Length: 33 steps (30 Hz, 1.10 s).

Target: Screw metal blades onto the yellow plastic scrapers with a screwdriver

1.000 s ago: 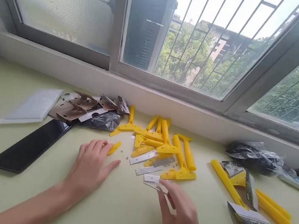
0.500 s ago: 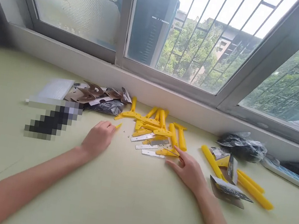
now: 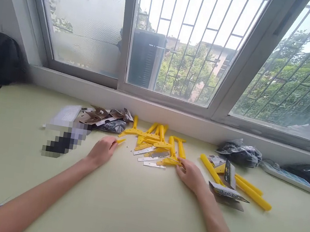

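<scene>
My left hand (image 3: 103, 150) is closed around a small yellow plastic piece (image 3: 121, 141), whose tip pokes out past the fingers. On the right, my right hand (image 3: 191, 175) pinches a thin metal rod-like tool (image 3: 174, 160); its handle end is hidden by the fingers. That hand lies beside a pile of yellow T-shaped scrapers (image 3: 161, 134). In front of the pile are several flat metal blades (image 3: 154, 165), and a yellow scraper head part (image 3: 168, 161) lies under the rod. Tiny nuts or screws (image 3: 129, 148) are scattered between the hands.
Cardboard packaging (image 3: 96, 116) and a black plastic bag (image 3: 113, 126) sit at the back left. More yellow handles (image 3: 251, 192) with printed cards are at right, near a bagged black bundle (image 3: 239, 152) and a power strip (image 3: 288, 176). A window sill (image 3: 172, 115) bounds the table.
The camera view has tilted up, showing more window and a black bag at left. Both hands keep their holds; the right index finger now curls closer to the thumb around the rod.
</scene>
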### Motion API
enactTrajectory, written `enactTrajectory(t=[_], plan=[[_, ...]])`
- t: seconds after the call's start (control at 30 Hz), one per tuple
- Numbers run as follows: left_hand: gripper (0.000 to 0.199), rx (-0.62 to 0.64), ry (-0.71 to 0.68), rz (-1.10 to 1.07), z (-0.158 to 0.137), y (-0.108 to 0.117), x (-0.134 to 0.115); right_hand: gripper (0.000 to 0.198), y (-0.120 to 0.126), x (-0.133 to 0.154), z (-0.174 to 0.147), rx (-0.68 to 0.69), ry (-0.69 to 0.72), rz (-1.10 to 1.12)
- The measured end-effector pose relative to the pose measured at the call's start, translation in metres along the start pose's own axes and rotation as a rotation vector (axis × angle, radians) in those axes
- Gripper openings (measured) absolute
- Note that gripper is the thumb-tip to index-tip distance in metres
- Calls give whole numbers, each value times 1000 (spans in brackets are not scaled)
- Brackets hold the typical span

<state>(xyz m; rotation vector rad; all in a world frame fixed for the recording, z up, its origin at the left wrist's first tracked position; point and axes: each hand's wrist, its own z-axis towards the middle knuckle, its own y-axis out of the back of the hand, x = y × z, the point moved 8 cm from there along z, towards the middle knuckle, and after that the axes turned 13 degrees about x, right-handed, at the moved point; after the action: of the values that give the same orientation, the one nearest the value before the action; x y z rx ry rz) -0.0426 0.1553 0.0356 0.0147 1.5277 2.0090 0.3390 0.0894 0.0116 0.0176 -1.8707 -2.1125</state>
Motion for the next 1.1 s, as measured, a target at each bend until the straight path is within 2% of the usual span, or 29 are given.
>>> enactTrajectory(t=[0.13, 0.27, 0.47, 0.57, 0.7, 0.87, 0.93, 0.97, 1.03, 1.1], plan=[[25, -40, 32, -149, 2, 2, 11, 23, -3, 6, 5, -53, -4, -61], [27, -60, 65, -277, 1, 2, 18, 22, 2, 6, 4, -172, -51, -98], [26, -47, 39, -406, -7, 4, -1, 29, 25, -12, -11, -468, -236, -81], [25, -41, 25, -460, -11, 7, -11, 31, 42, -31, -29, -628, -354, -35], [24, -13, 16, -520, -16, 8, -18, 30, 78, -55, -64, -842, -492, 14], [25, 31, 3, -621, -17, 2, -27, 40, 130, -66, -113, -1053, -633, 142], [26, 56, 20, -748, -19, -1, -32, 42, 140, -62, -116, -1017, -604, 272], [27, 82, 31, -831, -21, -3, -35, 44, 140, -58, -110, -943, -561, 358], [30, 169, 53, -1002, -26, -9, -46, 47, 126, -42, -85, -712, -440, 534], [31, 268, 71, -1136, -32, -15, -61, 52, 96, -14, -56, -452, -314, 671]])
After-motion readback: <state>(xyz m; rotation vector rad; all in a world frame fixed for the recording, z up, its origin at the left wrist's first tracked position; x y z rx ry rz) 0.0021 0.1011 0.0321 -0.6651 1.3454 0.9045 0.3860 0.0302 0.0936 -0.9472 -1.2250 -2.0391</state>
